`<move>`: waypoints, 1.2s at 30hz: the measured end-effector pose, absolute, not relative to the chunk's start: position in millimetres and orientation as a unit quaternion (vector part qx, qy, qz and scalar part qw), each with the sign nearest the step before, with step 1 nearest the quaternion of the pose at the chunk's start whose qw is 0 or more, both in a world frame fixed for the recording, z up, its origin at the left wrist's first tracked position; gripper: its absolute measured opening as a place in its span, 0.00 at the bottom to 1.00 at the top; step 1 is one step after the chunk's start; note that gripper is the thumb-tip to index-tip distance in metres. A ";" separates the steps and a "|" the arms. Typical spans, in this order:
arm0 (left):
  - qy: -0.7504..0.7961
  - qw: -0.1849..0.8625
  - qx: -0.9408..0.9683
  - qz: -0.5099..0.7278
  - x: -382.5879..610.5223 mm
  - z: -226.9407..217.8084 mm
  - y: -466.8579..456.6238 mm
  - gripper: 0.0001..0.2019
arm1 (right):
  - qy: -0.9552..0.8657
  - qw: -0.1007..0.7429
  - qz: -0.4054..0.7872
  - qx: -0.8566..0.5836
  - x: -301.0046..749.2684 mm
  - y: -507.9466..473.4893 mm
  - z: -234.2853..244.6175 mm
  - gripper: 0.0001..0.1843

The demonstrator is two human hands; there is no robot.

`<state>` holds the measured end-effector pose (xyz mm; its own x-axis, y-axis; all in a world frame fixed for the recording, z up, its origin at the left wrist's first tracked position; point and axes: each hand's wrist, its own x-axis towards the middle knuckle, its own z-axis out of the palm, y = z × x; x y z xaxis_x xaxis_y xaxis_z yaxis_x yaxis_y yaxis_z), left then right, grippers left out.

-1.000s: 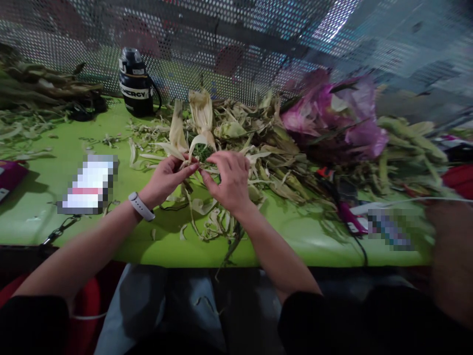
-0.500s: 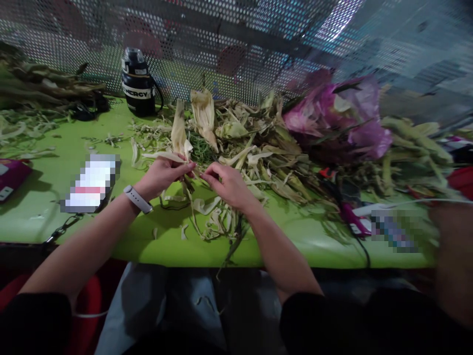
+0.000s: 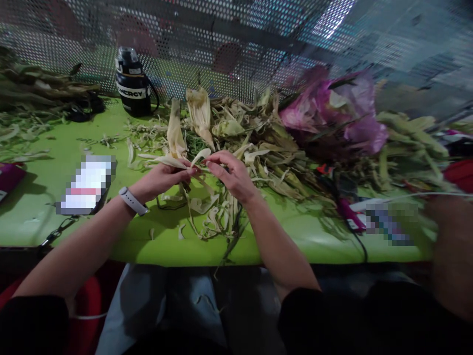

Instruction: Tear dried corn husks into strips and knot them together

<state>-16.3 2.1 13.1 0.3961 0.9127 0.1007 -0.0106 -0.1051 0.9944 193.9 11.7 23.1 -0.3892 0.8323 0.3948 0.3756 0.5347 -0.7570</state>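
My left hand [image 3: 168, 176], with a pale watch on its wrist, is closed on a bundle of pale corn husk strips [image 3: 170, 161] above the green table [image 3: 155, 251]. My right hand [image 3: 231, 172] pinches the upper end of one cream husk strip [image 3: 200, 157] that rises from the left fingertips. Just beyond the hands stand two folded husk pieces, a tall narrow one [image 3: 175, 130] and a wider one [image 3: 199, 111]. Torn husk scraps [image 3: 218, 217] lie on the table below my hands.
A heap of dry husks [image 3: 273, 167] spreads behind and right, beside a pink plastic bag [image 3: 365, 113]. A dark bottle [image 3: 133, 86] stands at the back left. A phone [image 3: 88, 185] lies left. A perforated metal screen [image 3: 177, 44] borders the back. Another person's arm [image 3: 453, 251] is at far right.
My right hand has risen slightly and now pinches a husk strip, which it has pulled up from the bundle. My left hand stays on the bundle. The view has shifted slightly.
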 end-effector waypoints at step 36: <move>0.358 0.545 0.712 0.261 -2.6 17.3 -11.2 0.19 | -0.626 0.471 0.510 -0.355 171.6 2.1 13.5 0.18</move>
